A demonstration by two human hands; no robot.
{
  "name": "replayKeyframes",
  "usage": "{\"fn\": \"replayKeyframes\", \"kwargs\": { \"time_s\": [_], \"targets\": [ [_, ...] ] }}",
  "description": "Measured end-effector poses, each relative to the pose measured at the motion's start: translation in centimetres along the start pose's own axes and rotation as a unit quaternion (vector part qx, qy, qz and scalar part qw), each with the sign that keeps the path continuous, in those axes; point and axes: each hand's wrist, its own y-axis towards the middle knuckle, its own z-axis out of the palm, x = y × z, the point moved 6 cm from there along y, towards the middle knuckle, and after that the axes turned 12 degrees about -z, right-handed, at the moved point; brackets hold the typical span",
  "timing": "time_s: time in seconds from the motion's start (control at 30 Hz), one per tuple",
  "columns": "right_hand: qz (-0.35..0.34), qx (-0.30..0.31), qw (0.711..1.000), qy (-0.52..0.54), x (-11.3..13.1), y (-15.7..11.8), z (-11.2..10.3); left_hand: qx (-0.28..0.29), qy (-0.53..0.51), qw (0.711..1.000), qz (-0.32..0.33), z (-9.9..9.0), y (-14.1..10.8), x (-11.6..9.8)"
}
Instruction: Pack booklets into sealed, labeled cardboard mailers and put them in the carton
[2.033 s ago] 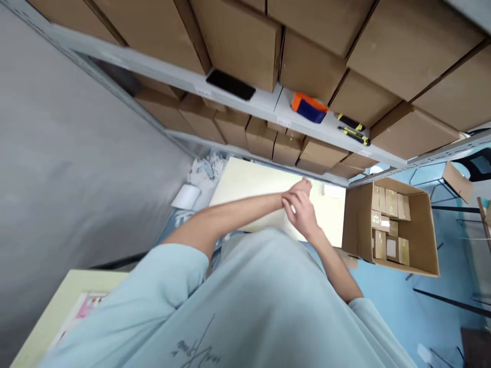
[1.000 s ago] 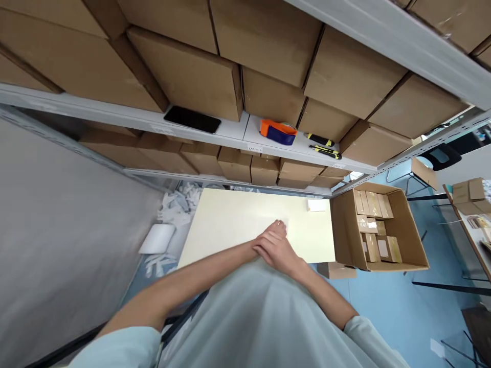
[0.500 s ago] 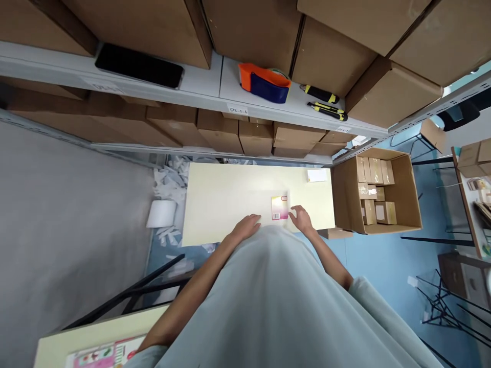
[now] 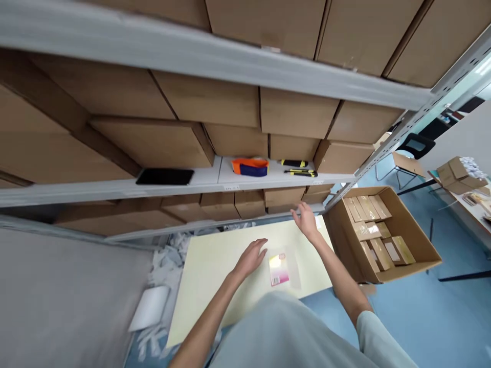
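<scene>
A small pink and yellow card (image 4: 279, 269) with a barcode lies on a whitish, translucent sheet (image 4: 293, 268) on the pale yellow table (image 4: 215, 260). Just left of the card, my left hand (image 4: 251, 257) is raised over the table, fingers apart and holding nothing. My right hand (image 4: 305, 220) is above the table's far edge, beyond the card and to its right, with loosely spread fingers and nothing in them. Near it, a small white item (image 4: 318, 222) is partly hidden behind my right wrist.
The shelf (image 4: 207, 176) ahead holds cardboard boxes, a black phone (image 4: 164, 177), an orange and blue tape dispenser (image 4: 250, 167) and yellow-black cutters (image 4: 301, 172). An open carton (image 4: 422, 240) of small boxes stands right. Paper scraps (image 4: 169, 266) and a white roll (image 4: 149, 306) are left.
The view has tilted up towards the shelves. My right hand has left the card's right side and reached forward. My left hand has lifted and its fingers have opened more.
</scene>
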Motion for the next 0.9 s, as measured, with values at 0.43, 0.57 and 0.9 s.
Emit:
{"fn": "replayKeyframes", "kwargs": {
  "time_s": [0.43,0.57,0.9],
  "targets": [
    [0.0,0.14,0.979,-0.149,-3.7,14.8,-7.0,-0.197,-0.022,0.967,0.162,-14.1,8.1,-18.0],
    [-0.009,0.152,0.977,-0.147,-4.6,15.0,-7.3,-0.168,-0.014,0.977,0.129,-11.5,7.3,-16.5],
    [-0.045,0.005,0.999,-0.028,-6.9,4.7,-3.3,-0.026,-0.006,0.995,-0.095,3.7,0.5,-2.8]
  ]
}}
